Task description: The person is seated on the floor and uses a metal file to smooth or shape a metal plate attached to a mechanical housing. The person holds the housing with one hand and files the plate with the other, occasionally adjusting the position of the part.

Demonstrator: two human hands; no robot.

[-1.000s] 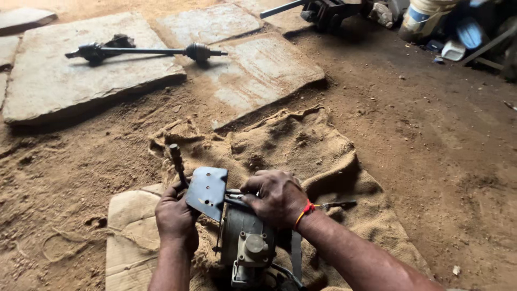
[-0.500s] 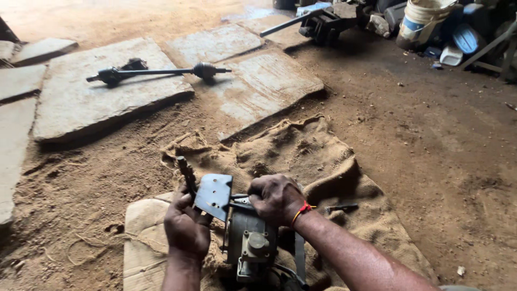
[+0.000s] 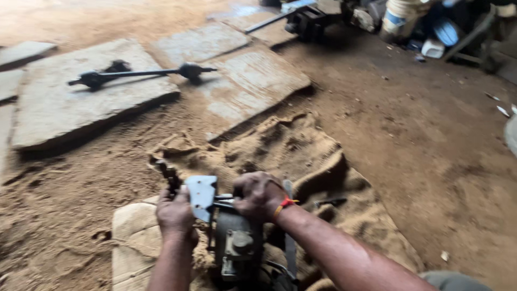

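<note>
A single head-worn camera looks steeply down and forward, close above the left hand (image 3: pixel 175 214) and right hand (image 3: pixel 259 195); beyond them, stone slabs (image 3: pixel 81 102) recede across the dirt floor (image 3: pixel 431 151).

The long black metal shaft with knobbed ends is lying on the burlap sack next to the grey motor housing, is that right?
Not quite. In the head view the long black metal shaft with knobbed ends lies on a flat grey stone slab, far from the grey motor housing, which sits on the burlap sack.

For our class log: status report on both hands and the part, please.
Left hand gripping grey metal bracket. Right hand clamped on top of motor-like unit. Unit rests on burlap sacking; nothing obstructing.
</note>
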